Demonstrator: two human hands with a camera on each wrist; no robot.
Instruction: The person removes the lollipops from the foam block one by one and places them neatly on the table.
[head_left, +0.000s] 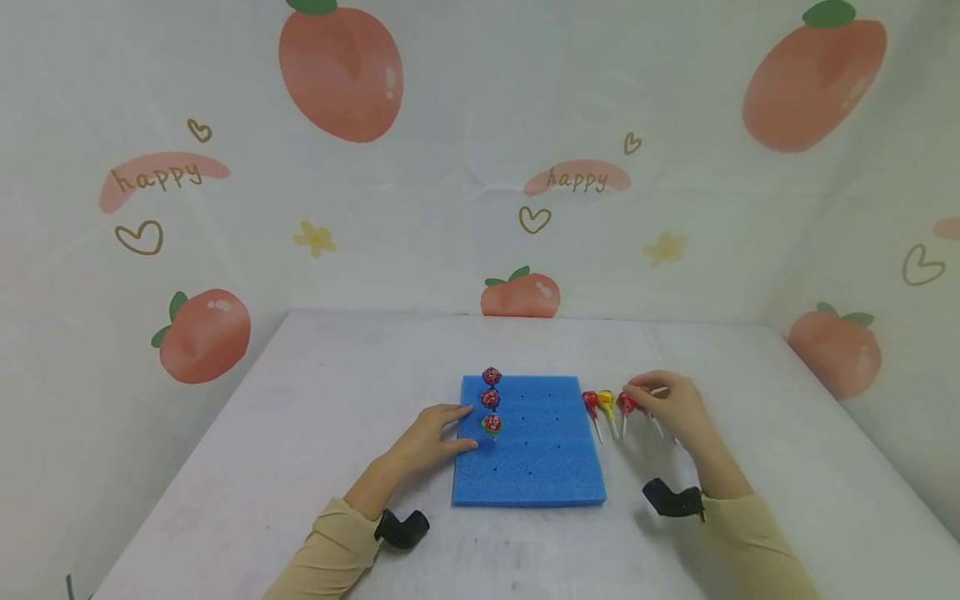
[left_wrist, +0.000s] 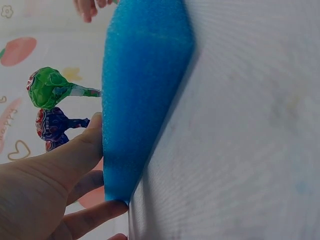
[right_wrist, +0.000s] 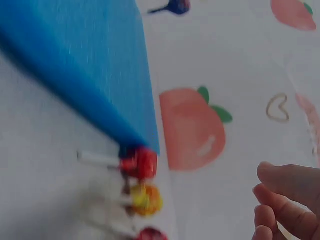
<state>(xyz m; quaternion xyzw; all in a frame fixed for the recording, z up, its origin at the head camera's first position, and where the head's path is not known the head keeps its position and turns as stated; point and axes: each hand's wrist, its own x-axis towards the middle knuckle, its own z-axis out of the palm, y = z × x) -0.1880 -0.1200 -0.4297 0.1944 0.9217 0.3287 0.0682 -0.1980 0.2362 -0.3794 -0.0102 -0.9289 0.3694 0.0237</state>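
A blue foam board (head_left: pixel 540 483) with small holes lies on the table. Three lollipops stand in a column on its left side: the nearest lollipop (left_wrist: pixel 47 89) has a green wrapper, and the lollipop behind it (left_wrist: pixel 50 124) a dark blue one. My left hand (head_left: pixel 429 437) touches the board's left edge, thumb and fingers spread. Right of the board, my right hand (head_left: pixel 671 408) hovers over a row of lollipops lying on the table, its fingers loosely bent with nothing between them. The row includes a red lollipop (right_wrist: pixel 145 163) and a yellow lollipop (right_wrist: pixel 146 200); my hand partly hides those farther right.
The white table (head_left: pixel 315 400) runs back to a hanging cloth (head_left: pixel 420 225) printed with peaches, hearts and lettering. Black wrist mounts sit on the left wrist (head_left: pixel 402 530) and the right wrist (head_left: pixel 672 500).
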